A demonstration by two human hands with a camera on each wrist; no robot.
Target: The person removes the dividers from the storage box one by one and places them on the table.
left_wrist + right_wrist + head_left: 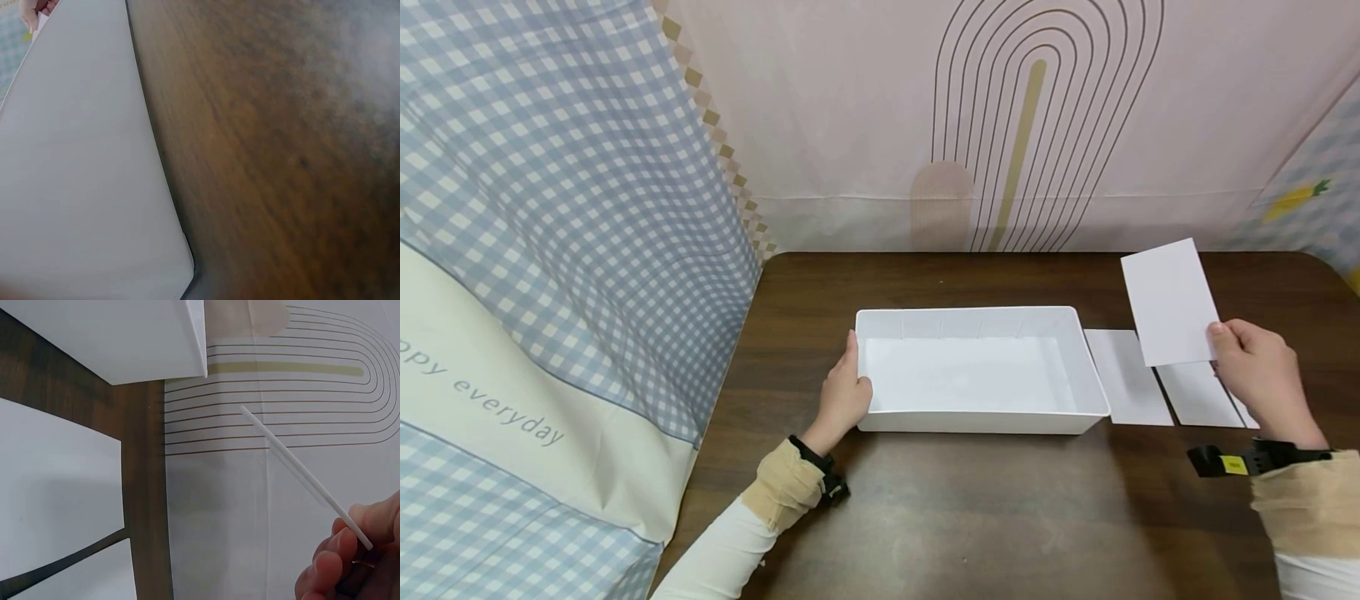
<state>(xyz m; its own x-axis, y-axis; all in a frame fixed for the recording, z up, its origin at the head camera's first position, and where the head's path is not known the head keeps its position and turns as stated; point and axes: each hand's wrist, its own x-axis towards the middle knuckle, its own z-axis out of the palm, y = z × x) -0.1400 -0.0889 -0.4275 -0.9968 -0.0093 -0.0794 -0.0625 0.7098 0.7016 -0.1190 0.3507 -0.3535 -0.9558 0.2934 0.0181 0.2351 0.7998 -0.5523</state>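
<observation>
A shallow white plastic box (977, 423) stands on the brown table. At its left end my left hand (842, 396) holds the wall, fingers along the outside and thumb at the rim; in the left wrist view only the box's outer side (81, 156) shows. My right hand (1258, 371) pinches a blank white card (1170, 302) by its lower right corner, raised above the table. Edge-on, that card (300, 469) looks thin in the right wrist view, between thumb and fingers (337, 547). Beneath it lie more white cards (1123, 379), partly covered.
The dark wooden table (970, 508) runs back to a pale curtain (842, 108) with an arch print. Blue checked cloth (587, 167) hangs along the left side. The flat cards lie side by side against the box's right end, with narrow gaps between some.
</observation>
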